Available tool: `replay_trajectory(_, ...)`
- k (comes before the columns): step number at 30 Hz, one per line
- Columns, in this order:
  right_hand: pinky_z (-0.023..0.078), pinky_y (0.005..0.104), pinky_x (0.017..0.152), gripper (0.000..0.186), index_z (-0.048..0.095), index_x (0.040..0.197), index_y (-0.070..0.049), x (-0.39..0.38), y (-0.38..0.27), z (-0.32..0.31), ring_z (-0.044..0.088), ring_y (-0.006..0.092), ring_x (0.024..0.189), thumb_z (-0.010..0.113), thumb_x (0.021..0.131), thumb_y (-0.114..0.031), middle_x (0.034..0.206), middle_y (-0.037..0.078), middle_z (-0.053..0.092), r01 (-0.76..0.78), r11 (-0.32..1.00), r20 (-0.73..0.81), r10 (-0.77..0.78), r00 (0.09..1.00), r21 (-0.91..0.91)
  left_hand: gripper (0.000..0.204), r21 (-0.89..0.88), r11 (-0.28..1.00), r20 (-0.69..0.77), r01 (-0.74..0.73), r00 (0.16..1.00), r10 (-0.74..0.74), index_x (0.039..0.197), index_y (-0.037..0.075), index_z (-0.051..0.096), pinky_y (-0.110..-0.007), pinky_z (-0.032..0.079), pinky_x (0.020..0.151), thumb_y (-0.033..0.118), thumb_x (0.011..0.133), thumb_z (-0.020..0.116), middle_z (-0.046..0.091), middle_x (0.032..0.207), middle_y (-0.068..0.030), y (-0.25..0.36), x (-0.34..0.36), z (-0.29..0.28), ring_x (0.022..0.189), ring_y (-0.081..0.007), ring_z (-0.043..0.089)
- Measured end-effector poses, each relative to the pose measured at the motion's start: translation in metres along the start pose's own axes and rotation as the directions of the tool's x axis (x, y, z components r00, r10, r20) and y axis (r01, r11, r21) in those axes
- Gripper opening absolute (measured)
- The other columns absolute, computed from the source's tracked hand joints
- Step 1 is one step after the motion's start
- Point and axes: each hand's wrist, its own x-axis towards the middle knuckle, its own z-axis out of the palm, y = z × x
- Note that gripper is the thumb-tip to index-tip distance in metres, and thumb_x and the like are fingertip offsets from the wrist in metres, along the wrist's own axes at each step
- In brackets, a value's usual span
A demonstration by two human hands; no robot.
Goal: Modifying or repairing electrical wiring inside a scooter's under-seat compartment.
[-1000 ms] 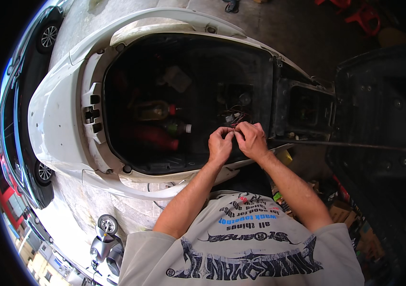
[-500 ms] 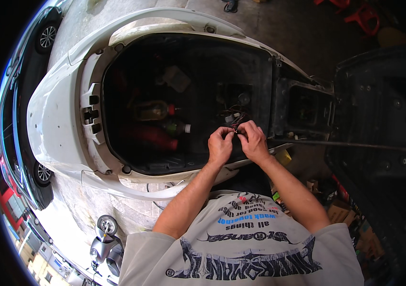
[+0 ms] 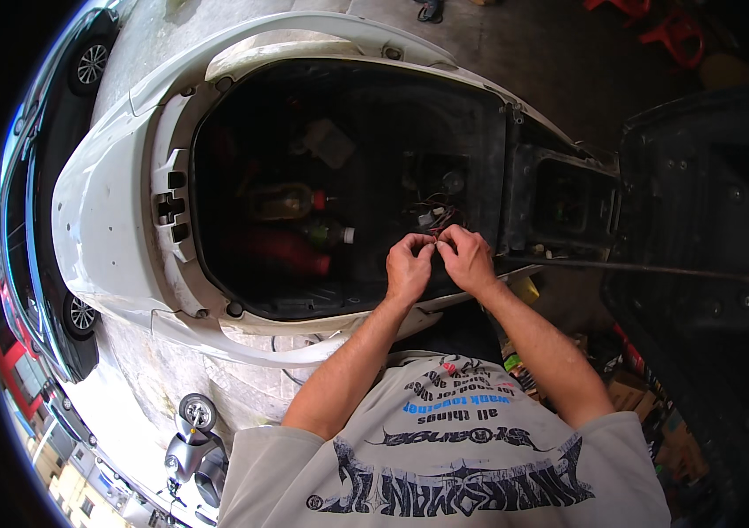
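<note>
My left hand (image 3: 409, 268) and my right hand (image 3: 467, 259) meet over the near side of a scooter's black storage compartment (image 3: 374, 97). Both pinch with thumb and forefinger at a thin wire (image 3: 435, 239), its end too small to make out. Just beyond the fingertips lies a tangle of dark and reddish wires (image 3: 446, 214) with a whitish connector (image 3: 428, 217). Left of my hands, a bottle with a white cap (image 3: 325, 233), a bottle of yellowish liquid with a red cap (image 3: 282, 202) and a red bottle-like object (image 3: 291, 253) lie in the compartment.
White scooter bodywork (image 3: 102, 202) surrounds the compartment. The raised black seat (image 3: 700, 229) stands at the right, with a thin rod (image 3: 647, 266) running to it. A dark car (image 3: 49, 211) is at far left, a small scooter (image 3: 194, 453) at lower left, red stools (image 3: 673, 40) at upper right.
My right hand's fingers have drawn in slightly, lower and closer to my left fingertips. Both hands stay pinched at the same spot; the view has shifted a little.
</note>
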Motion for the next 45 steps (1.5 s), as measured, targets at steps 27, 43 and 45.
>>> replay_trajectory(27,0.043,0.0366,0.067,0.007,0.059,0.083,-0.004,0.004,0.002,-0.008,0.059,0.0265,0.067,0.063,0.079,-0.009,0.073,0.008,0.059,0.137,0.988,0.023,-0.135,0.991,-0.069,0.014,0.108,0.991,-0.015,-0.072,0.997,0.074,0.094,0.002,0.069,-0.03,0.051,0.074,0.01,0.084,0.065,0.071,0.087,-0.0124,0.006,-0.004,0.0,0.081,-0.0196,0.069)
replay_trajectory(43,0.041,0.0406,0.077,0.019,0.059,0.092,-0.007,0.0,-0.009,-0.012,0.059,0.0312,0.08,0.067,0.075,-0.003,0.087,0.008,0.058,0.186,0.98,-0.05,-0.19,0.981,-0.076,0.015,0.062,0.997,-0.025,-0.053,0.998,0.054,0.094,0.001,0.069,-0.03,0.051,0.074,0.012,0.084,0.065,0.071,0.087,-0.0123,0.007,-0.003,-0.002,0.08,-0.0177,0.068)
replay_trajectory(45,0.041,0.0402,0.077,0.018,0.059,0.091,-0.007,0.003,-0.004,-0.013,0.059,0.031,0.08,0.067,0.076,-0.003,0.086,0.008,0.058,0.216,0.971,-0.044,-0.221,0.974,-0.104,0.016,0.071,0.997,-0.022,-0.035,0.999,0.037,0.094,0.001,0.069,-0.03,0.051,0.074,0.012,0.084,0.065,0.071,0.087,-0.0126,0.01,-0.004,0.0,0.08,-0.0181,0.068)
